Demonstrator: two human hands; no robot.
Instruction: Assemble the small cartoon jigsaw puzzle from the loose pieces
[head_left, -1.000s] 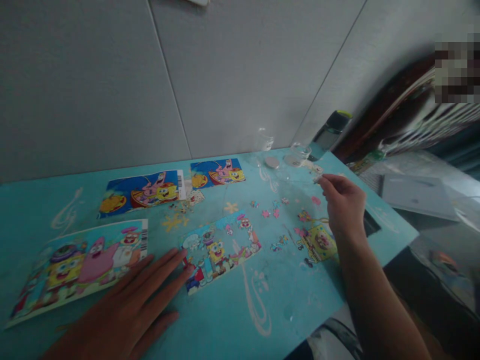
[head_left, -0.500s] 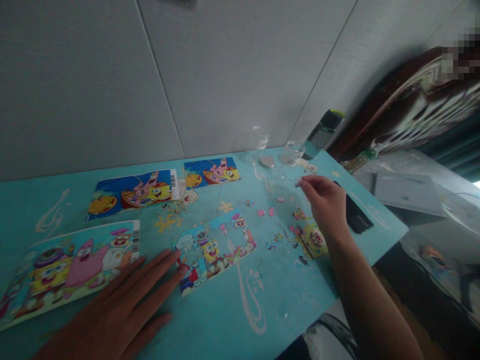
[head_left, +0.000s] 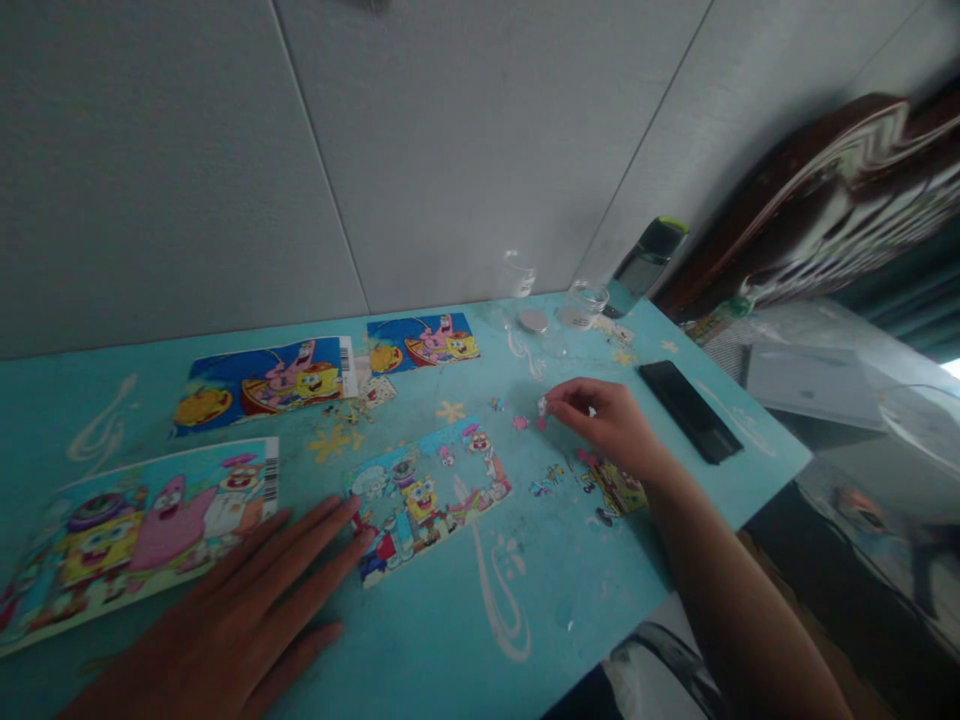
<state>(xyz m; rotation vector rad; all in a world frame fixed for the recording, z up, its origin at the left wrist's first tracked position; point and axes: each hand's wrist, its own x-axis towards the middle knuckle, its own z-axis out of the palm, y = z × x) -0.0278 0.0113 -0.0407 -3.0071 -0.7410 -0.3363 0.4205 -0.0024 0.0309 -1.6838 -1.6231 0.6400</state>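
Observation:
My left hand lies flat with its fingers spread, the fingertips at the left edge of a partly assembled jigsaw puzzle of cartoon figures. Bare table shows through a gap toward the puzzle's right side. Between thumb and forefinger, my right hand pinches a small whitish puzzle piece, right of the puzzle and above the table. Loose pink pieces lie just below and left of that hand. A group of blue pieces and a yellow cluster lie nearer me, the latter partly behind my right forearm.
A picture card of the same figures lies left. Farther back are a blue picture card and a blue puzzle. Clear containers, a round lid and a dark bottle stand near the wall. A black phone-like slab lies right.
My right hand has moved left and toward me with the small piece, uncovering the black slab. My left hand has stayed in place on the table.

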